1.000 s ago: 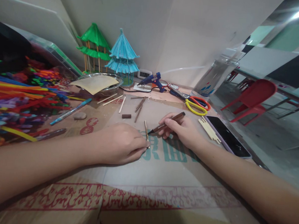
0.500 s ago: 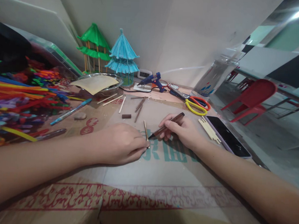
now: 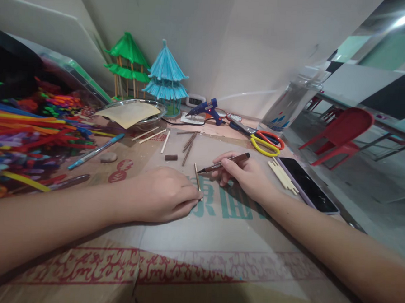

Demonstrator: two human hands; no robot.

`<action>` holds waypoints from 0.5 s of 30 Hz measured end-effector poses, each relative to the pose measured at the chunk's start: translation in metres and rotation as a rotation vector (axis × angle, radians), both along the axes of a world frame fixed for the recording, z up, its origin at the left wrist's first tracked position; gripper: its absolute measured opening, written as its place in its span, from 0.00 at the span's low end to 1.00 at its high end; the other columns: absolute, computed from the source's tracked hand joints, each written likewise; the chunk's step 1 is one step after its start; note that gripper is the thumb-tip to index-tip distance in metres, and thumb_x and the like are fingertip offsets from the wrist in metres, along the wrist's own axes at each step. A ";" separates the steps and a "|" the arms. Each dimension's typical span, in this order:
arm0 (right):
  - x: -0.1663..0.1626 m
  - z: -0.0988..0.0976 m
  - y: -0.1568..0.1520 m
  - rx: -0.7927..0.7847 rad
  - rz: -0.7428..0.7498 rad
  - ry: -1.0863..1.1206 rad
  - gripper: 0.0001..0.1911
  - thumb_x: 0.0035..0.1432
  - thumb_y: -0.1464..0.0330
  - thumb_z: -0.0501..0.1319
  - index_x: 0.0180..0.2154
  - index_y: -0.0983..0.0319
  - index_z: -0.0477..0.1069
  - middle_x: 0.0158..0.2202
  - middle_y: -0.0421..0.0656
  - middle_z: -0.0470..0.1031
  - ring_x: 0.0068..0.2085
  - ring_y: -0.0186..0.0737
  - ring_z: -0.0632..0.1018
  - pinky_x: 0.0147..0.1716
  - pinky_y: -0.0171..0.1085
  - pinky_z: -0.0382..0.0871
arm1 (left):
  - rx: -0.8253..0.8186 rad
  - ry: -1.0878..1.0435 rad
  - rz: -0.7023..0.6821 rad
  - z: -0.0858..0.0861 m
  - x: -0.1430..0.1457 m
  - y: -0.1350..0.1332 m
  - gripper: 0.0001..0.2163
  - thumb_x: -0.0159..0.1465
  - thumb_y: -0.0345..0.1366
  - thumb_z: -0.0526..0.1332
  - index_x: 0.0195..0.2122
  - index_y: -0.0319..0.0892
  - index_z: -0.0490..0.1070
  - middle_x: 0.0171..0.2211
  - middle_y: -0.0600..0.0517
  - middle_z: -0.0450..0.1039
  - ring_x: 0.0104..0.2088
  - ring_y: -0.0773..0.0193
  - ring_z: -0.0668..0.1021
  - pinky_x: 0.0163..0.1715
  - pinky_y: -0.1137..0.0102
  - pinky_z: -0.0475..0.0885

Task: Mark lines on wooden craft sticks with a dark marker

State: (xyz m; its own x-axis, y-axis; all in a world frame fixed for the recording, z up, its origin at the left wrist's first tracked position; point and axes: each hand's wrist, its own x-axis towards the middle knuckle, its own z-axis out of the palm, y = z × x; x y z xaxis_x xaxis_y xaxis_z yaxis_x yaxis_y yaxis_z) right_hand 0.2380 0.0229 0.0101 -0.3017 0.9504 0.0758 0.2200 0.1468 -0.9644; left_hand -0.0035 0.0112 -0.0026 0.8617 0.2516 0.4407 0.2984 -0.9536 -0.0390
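From the head camera, you are working low over a cardboard sheet (image 3: pixel 218 233) with green print. Your left hand (image 3: pixel 166 195) is resting on the cardboard with its fingers curled in, pinching the near end of a thin pale wooden stick (image 3: pixel 197 180) between thumb and fingertips. The stick is lying flat, pointing away from you, near the middle of the sheet.

Your right hand (image 3: pixel 245 174) is sitting just right of the stick, fingers closed around a brown marker (image 3: pixel 224 163) in a writing grip. The marker is slanting down to the left, and its dark tip is meeting the far part of the stick; whether it is actually touching is hard to tell.

Farther out, a few brown-coloured sticks (image 3: pixel 189 142) are lying loose beside some bare ones. To the right, red and yellow scissors (image 3: pixel 266 143) are lying near a dark phone (image 3: pixel 304 184). A blue glue gun (image 3: pixel 204 108) is standing at the far edge, with a blue paper pagoda (image 3: pixel 165 77) and a green one (image 3: pixel 127 59) to its left. A heap of coloured pipe cleaners (image 3: pixel 27 133) is filling the left side.
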 end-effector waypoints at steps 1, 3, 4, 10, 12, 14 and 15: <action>0.000 0.000 0.000 -0.003 0.007 0.001 0.15 0.63 0.57 0.61 0.39 0.63 0.73 0.28 0.43 0.80 0.23 0.32 0.75 0.26 0.34 0.71 | -0.001 -0.003 -0.002 0.000 0.000 0.000 0.11 0.70 0.35 0.54 0.40 0.41 0.77 0.25 0.51 0.76 0.25 0.62 0.77 0.27 0.66 0.66; 0.001 -0.001 0.000 -0.008 0.014 -0.002 0.15 0.63 0.57 0.61 0.38 0.63 0.73 0.29 0.44 0.81 0.23 0.32 0.75 0.26 0.34 0.71 | -0.006 -0.005 0.000 0.000 0.000 0.000 0.11 0.70 0.35 0.54 0.41 0.41 0.77 0.25 0.51 0.76 0.25 0.62 0.77 0.28 0.66 0.66; 0.001 -0.001 0.001 -0.010 0.015 -0.004 0.15 0.63 0.57 0.61 0.38 0.63 0.73 0.29 0.44 0.81 0.23 0.32 0.75 0.26 0.33 0.70 | -0.008 -0.004 -0.001 -0.001 0.000 0.000 0.11 0.70 0.35 0.54 0.40 0.41 0.77 0.25 0.51 0.76 0.25 0.63 0.76 0.28 0.66 0.66; 0.001 -0.001 0.001 0.003 0.013 -0.009 0.15 0.62 0.57 0.61 0.40 0.63 0.73 0.29 0.43 0.80 0.22 0.32 0.75 0.26 0.34 0.71 | -0.013 0.037 0.016 0.000 0.000 0.001 0.12 0.71 0.35 0.53 0.39 0.42 0.76 0.27 0.51 0.73 0.27 0.63 0.74 0.28 0.66 0.65; 0.001 -0.001 0.001 0.002 0.011 -0.008 0.15 0.62 0.57 0.61 0.40 0.63 0.73 0.29 0.42 0.80 0.22 0.32 0.75 0.26 0.34 0.72 | -0.025 0.047 0.029 0.002 0.000 0.000 0.12 0.71 0.35 0.53 0.39 0.42 0.76 0.30 0.50 0.73 0.28 0.62 0.74 0.29 0.66 0.66; 0.000 -0.001 0.001 0.004 -0.002 -0.003 0.15 0.62 0.57 0.61 0.40 0.63 0.73 0.28 0.42 0.79 0.22 0.32 0.75 0.26 0.34 0.72 | -0.035 0.046 0.044 0.003 -0.001 0.000 0.12 0.71 0.35 0.53 0.40 0.42 0.76 0.33 0.49 0.74 0.30 0.62 0.76 0.30 0.67 0.68; 0.000 -0.001 0.001 0.005 -0.014 -0.002 0.15 0.62 0.57 0.61 0.40 0.63 0.73 0.28 0.42 0.79 0.22 0.32 0.75 0.26 0.34 0.72 | -0.039 0.040 0.049 0.003 -0.001 0.000 0.12 0.71 0.35 0.53 0.41 0.42 0.76 0.34 0.49 0.75 0.31 0.62 0.76 0.31 0.67 0.68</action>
